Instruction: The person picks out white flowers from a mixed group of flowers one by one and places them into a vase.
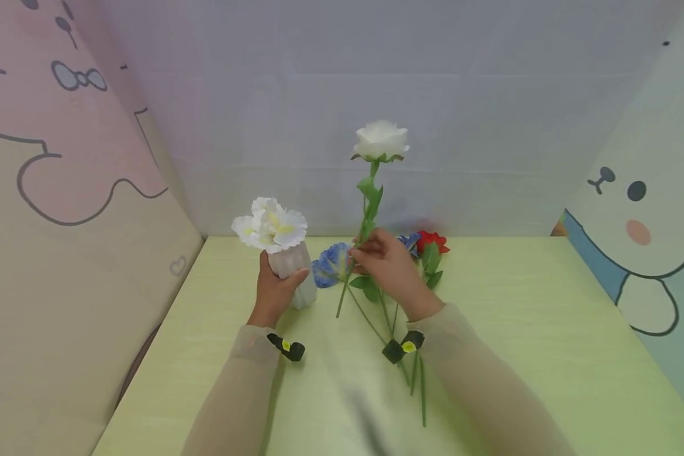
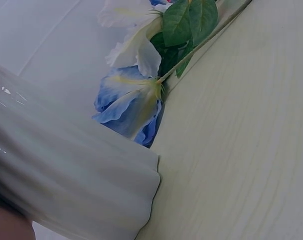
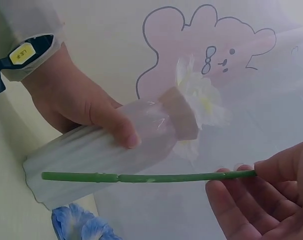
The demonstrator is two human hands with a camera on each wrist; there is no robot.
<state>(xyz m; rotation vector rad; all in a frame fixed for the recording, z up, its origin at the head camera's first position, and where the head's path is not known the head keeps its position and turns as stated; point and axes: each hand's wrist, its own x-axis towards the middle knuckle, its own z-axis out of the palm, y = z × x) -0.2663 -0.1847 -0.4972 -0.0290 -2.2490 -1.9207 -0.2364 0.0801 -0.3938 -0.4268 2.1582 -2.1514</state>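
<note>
My left hand (image 1: pixel 276 288) grips a white fluted vase (image 1: pixel 302 292) near its top, fingers and thumb wrapped round it. A white flower with yellow centres (image 1: pixel 270 225) stands in the vase's mouth. To the right, my right hand (image 1: pixel 390 266) pinches the green stem of a white rose (image 1: pixel 380 140), held upright with its bloom above the hand. The bare lower stem (image 3: pixel 141 178) passes in front of the vase (image 3: pixel 101 150) in the right wrist view. Between the hands lies a blue flower (image 1: pixel 332 265), also seen beyond the vase in the left wrist view.
A red flower (image 1: pixel 431 242) and another blue bloom (image 1: pixel 409 243) lie behind my right hand, with several stems (image 1: pixel 422 386) stretching towards me under the right forearm. The pale yellow table (image 1: pixel 519 329) meets a white back sheet (image 1: pixel 479 126); cartoon-printed panels (image 1: pixel 641 228) stand at both sides.
</note>
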